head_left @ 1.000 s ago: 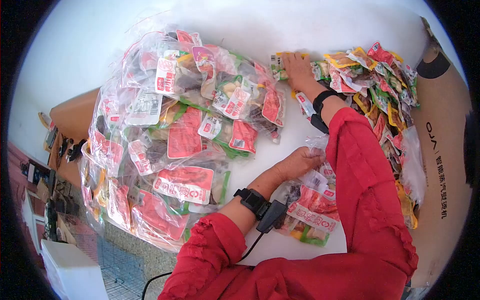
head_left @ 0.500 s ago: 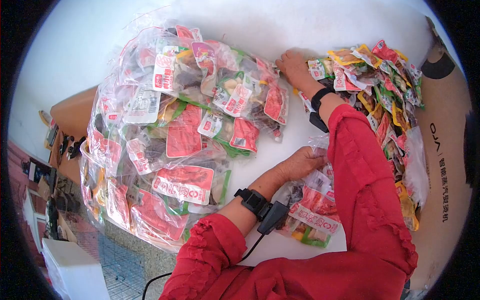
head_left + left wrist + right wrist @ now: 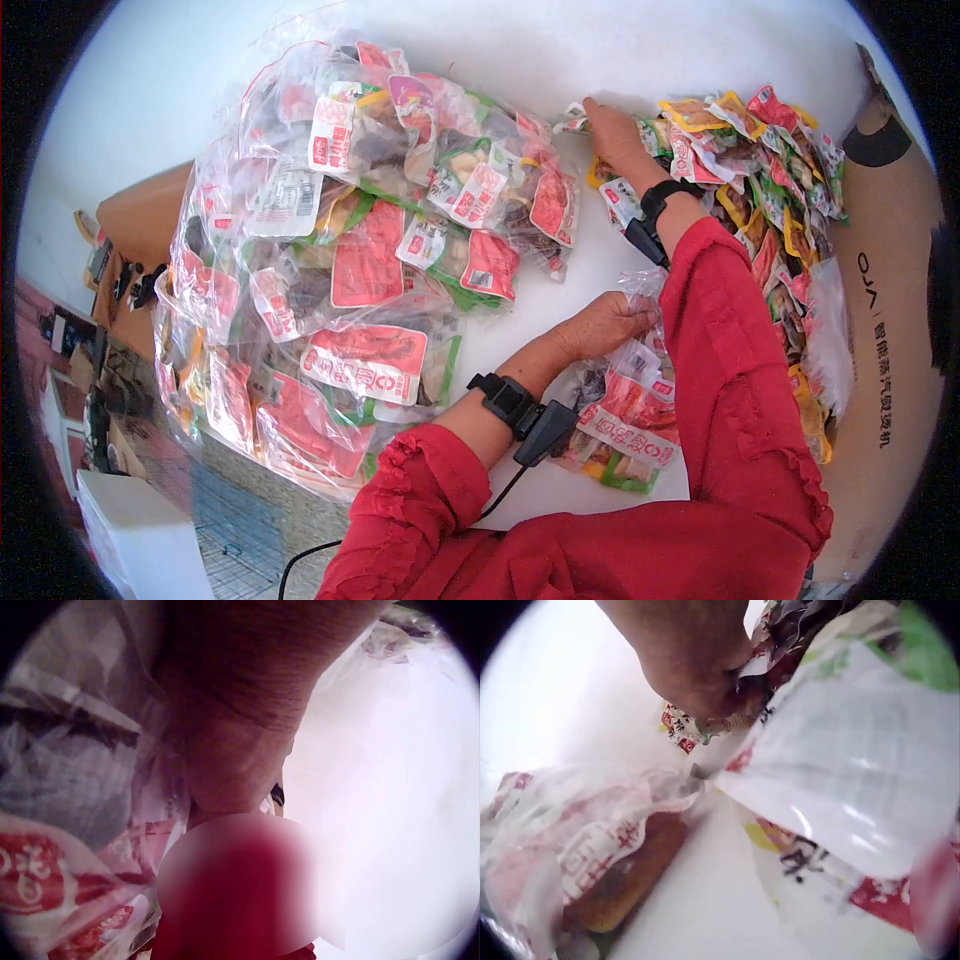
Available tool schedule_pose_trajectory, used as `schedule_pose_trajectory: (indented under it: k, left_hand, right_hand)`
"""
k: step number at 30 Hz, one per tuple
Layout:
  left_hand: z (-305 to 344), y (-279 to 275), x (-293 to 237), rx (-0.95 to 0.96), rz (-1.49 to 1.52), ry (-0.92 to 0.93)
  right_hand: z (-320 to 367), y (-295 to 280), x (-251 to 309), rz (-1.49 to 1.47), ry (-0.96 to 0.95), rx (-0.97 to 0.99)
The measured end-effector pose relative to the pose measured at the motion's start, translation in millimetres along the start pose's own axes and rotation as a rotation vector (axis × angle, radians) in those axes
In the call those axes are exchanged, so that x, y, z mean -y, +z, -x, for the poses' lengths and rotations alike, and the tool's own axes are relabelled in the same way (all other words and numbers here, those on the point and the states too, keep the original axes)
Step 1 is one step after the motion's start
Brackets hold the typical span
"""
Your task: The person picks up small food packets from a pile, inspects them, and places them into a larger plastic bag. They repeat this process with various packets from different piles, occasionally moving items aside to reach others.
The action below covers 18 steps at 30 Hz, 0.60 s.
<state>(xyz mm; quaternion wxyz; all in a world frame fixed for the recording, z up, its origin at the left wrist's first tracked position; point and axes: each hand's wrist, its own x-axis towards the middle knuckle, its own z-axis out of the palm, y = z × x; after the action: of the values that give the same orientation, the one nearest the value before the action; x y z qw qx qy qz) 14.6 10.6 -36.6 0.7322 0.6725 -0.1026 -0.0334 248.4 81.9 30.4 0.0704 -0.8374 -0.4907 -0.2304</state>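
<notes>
My left hand (image 3: 598,326) grips the gathered top of a clear plastic bag (image 3: 628,420) with red-labelled food packets inside. In the left wrist view, clear plastic (image 3: 90,780) lies beside that hand. Farther back, my right hand (image 3: 617,140) pinches a small food packet (image 3: 574,119) at the left end of a heap of loose packets (image 3: 740,150). The right wrist view shows that hand (image 3: 694,667) with its fingertips over a printed packet (image 3: 682,731), partly hidden by the hand. Another white-labelled packet (image 3: 620,198) lies below the right wrist.
Large clear bags full of packets (image 3: 375,260) are piled on the left of the white tabletop (image 3: 500,365). A cardboard box (image 3: 880,300) stands along the right side. A black cable (image 3: 500,497) runs from the left wrist strap.
My right hand drew back from the packet's far end and shifted slightly right, now pinching a small packet. My left hand has kept its grip on the bag top.
</notes>
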Motion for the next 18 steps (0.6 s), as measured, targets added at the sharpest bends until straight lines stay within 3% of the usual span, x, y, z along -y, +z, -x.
schedule_pose_trajectory:
  k: [4, 6, 10, 13, 15, 18]
  left_hand:
    - [-0.5, -0.3, -0.4, 0.026, -0.033, 0.009]
    - [-0.7, 1.2, -2.5, 0.026, -0.056, 0.005]
    - [-1.6, 2.3, 2.4, -0.031, -0.024, 0.042]
    - [-1.6, 1.6, 6.0, -0.043, -0.018, 0.071]
    - [-1.6, 1.7, 5.4, -0.028, -0.024, 0.093]
    - [1.0, 2.3, -3.0, -0.036, -0.009, 0.035]
  right_hand:
    - [-5.2, -14.3, -6.6, -0.14, 0.105, -0.056]
    - [-10.6, -16.3, -9.8, -0.344, 0.223, -0.164]
    - [-13.7, -1.3, -22.6, -0.55, 0.27, -0.31]
    - [-18.1, 7.2, -26.8, -0.797, 0.333, -0.425]
    - [-20.6, -3.1, -25.6, -1.165, 0.363, -0.492]
    - [-5.2, -63.1, -6.0, -1.399, 0.396, -0.36]
